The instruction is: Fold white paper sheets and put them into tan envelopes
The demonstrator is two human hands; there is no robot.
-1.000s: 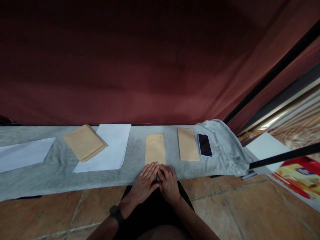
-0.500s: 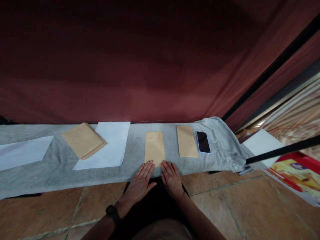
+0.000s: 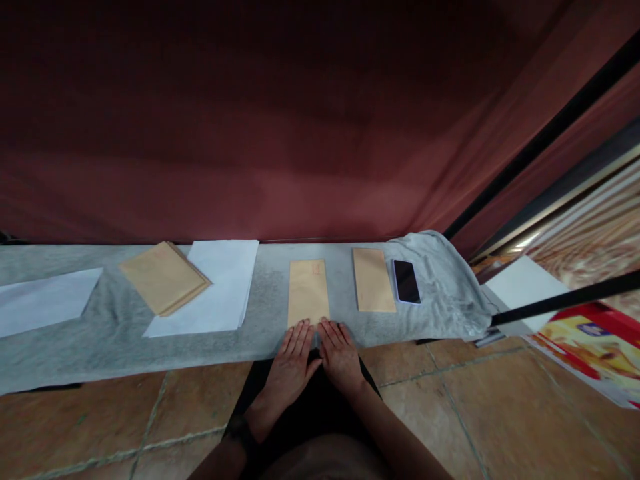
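Note:
A brown paper envelope (image 3: 307, 292) lies upright in front of me on the grey cloth, with a small red printed mark at its top right. My left hand (image 3: 290, 363) rests flat on its near edge, fingers stretched out. Beside it, my right hand (image 3: 341, 353) lies with extended fingers on the same edge, close to the left one. The fingertips cover the near end of the envelope. To the right lies another brown envelope (image 3: 374, 280), which neither hand touches.
A phone (image 3: 407, 282) lies right of the envelopes. On the left, a stack of brown envelopes (image 3: 164, 277) overlaps white paper sheets (image 3: 225, 280); another white sheet (image 3: 45, 301) lies farther left. A grey cloth (image 3: 270, 307) covers the narrow table. A red box (image 3: 595, 347) stands low at right.
My hands have slid inward along the envelope's near edge, the left one moving right, so they are closer together. The view has shifted slightly; the other items lie as before.

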